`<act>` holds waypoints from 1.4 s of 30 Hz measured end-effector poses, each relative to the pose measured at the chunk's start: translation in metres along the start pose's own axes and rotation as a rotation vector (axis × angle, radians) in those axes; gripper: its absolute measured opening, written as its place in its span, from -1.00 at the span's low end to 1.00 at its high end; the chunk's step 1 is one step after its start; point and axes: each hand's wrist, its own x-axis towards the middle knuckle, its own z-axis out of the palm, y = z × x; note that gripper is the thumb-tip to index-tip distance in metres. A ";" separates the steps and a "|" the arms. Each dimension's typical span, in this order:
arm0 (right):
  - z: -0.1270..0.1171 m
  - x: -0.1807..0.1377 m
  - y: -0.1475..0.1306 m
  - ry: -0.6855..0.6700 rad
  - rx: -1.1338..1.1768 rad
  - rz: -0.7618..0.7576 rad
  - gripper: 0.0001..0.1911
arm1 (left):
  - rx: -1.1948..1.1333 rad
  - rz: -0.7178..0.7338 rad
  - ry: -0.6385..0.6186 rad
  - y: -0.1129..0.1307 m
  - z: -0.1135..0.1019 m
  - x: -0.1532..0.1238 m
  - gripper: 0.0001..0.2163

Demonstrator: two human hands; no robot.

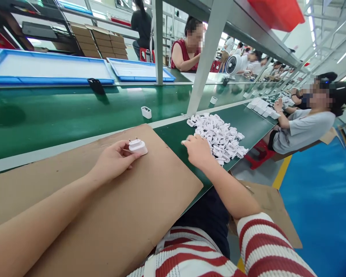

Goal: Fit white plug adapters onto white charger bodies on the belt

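My left hand (pixel 113 159) rests on a brown cardboard sheet (pixel 109 215) and pinches a white plug adapter (pixel 137 146) with two metal pins pointing up. My right hand (pixel 196 151) lies with curled fingers at the near edge of a heap of white plug parts (pixel 222 139) on the green bench; whether it holds a part is hidden. A lone white housing (pixel 146 112) stands on the green conveyor belt (pixel 60 115) beyond the cardboard.
Blue trays (pixel 46 69) sit on the far side of the belt. A grey frame post (pixel 204 57) rises beside the heap. A person in grey (pixel 302 127) sits at my right, another in red (pixel 184 54) sits across. A small fan (pixel 233 64) stands further along.
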 end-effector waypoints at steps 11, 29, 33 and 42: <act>0.003 0.039 -0.016 0.048 0.481 -0.065 -0.50 | 0.199 -0.044 0.388 -0.010 -0.081 0.103 -0.55; 0.055 0.095 -0.052 -0.088 1.634 0.146 -0.80 | 0.373 0.397 0.114 0.014 -0.032 0.155 -0.61; 0.049 0.091 -0.046 -0.024 1.635 0.152 -0.77 | 0.362 0.406 0.170 0.020 -0.027 0.139 -0.65; 0.032 0.074 -0.040 0.323 1.275 -0.106 -0.69 | 0.174 0.419 -0.026 0.003 0.016 0.022 -0.50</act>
